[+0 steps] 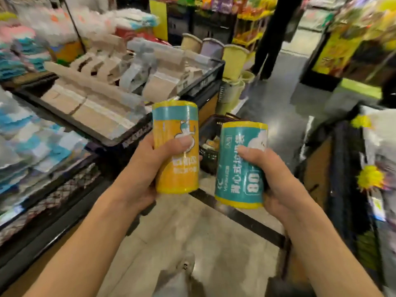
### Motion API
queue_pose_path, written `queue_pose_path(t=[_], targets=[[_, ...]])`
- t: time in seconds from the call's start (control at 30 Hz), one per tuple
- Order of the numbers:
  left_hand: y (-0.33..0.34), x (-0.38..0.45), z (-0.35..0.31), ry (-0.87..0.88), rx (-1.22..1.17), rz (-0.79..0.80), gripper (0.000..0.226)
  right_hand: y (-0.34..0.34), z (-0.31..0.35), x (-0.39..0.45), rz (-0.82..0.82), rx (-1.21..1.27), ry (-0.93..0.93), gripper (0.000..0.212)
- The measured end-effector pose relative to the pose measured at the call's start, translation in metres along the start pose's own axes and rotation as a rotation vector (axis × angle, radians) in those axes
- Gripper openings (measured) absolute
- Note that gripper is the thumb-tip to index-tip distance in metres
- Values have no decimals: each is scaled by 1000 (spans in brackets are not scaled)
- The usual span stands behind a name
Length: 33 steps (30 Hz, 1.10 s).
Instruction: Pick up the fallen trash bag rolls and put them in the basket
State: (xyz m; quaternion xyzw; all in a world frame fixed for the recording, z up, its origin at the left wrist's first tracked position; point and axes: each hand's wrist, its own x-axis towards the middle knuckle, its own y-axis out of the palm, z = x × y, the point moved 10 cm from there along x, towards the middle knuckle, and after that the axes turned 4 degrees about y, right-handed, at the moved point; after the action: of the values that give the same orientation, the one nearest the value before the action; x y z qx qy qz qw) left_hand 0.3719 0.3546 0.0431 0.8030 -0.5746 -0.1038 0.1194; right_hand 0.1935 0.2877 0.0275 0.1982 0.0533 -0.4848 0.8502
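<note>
A: how far along?
B: halfway imo. left hand (147, 166) grips the orange roll (175, 146), right hand (276, 181) wraps the teal roll (241, 163), both upright above the floor. dark basket (211, 133) just behind, nothing dropped in yet

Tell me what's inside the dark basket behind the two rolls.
The basket holds some yellowish packaged goods, too blurred to identify. Most of its inside is covered by the yellow roll and the teal roll.
</note>
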Motion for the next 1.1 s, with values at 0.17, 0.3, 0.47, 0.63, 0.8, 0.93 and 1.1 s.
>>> queue_pose_path(t=[0.17, 0.3, 0.47, 0.63, 0.8, 0.93, 1.1], targets=[[70, 106, 27, -68, -26, 198, 57, -83, 36, 53, -192, -17, -49, 46], [112, 184, 32, -84, -41, 275, 59, -125, 69, 97, -279, -3, -80, 42], [155, 266, 50, -132, -28, 337, 67, -171, 102, 146, -322, 33, -109, 46], [202, 345, 79, -159, 20, 381, 74, -233, 125, 198, -371, 60, -100, 52], [255, 427, 109, -164, 23, 374, 74, -309, 156, 264, -361, 59, -103, 51], [295, 489, 124, -159, 23, 325, 70, -365, 187, 326, -312, 72, -75, 48], [315, 562, 125, -143, -15, 187, 69, -414, 220, 411, -250, 18, -5, 47]])
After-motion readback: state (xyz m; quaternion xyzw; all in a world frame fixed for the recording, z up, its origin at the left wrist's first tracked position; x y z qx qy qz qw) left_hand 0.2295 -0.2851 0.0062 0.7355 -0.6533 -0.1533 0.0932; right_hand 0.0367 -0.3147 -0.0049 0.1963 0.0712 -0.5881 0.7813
